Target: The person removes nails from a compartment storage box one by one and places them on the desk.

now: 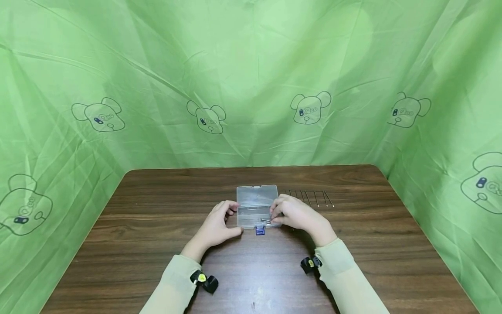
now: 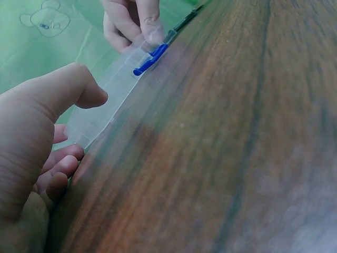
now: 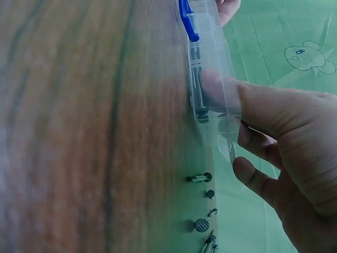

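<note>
The clear plastic box (image 1: 256,207) is sitting mid-counter (image 1: 157,226), blue latch (image 1: 260,230) facing the person. The left hand (image 1: 217,226) is pinching its left end, and the right hand (image 1: 295,213) is gripping its right end, thumb pressing the front wall. Nails (image 1: 311,197) are lying just right.

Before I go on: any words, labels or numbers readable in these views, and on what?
No readable text anywhere.
Green backdrop: bear-head drawings only, marks inside too small to read.
Clear plastic box and its blue latch, held by left hand and right hand: no label visible.

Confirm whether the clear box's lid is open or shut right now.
Open: the clear box's lid stands raised behind its tray, blue latch hanging free in front.
</note>
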Tool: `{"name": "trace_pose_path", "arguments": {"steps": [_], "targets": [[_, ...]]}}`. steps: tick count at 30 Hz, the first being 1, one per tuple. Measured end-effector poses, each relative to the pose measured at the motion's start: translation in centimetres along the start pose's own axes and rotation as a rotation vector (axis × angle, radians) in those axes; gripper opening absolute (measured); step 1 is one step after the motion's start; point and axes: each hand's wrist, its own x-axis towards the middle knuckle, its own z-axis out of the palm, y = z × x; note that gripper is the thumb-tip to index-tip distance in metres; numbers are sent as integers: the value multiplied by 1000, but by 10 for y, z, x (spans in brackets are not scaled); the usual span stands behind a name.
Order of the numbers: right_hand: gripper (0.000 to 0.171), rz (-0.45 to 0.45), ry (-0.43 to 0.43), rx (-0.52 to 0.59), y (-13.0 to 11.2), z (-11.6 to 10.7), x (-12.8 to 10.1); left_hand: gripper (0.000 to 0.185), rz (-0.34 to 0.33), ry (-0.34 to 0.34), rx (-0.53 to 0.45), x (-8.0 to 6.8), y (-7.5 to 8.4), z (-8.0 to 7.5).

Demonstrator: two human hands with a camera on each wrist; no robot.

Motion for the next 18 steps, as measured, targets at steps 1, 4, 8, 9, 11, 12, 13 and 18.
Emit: {"name": "trace_pose_path", "arguments": {"steps": [1,4,8,9,11,12,13,18], "targets": [[7,-10,2,-5,0,0,0,67,0,0,1,0,0,0],[7,-12,5,-7,-1,0,1,67,-1,1,2,0,1,0],[6,24,-3,10,-3,-1,1,67,2,1,1,0,1,-1],[6,31,-5,15,-3,-1,1,67,2,0,-2,0,1,-1],[5,38,-6,21,-4,-2,1,67,3,0,-3,0,1,-1],[4,38,-7,22,-4,-2,1,67,3,0,-5,0,1,-1],[4,41,-8,25,-4,-3,1,67,3,0,-6,0,1,-1],[5,54,-16,52,-3,-3,0,67,1,-2,-10,0,1,-1]]}}
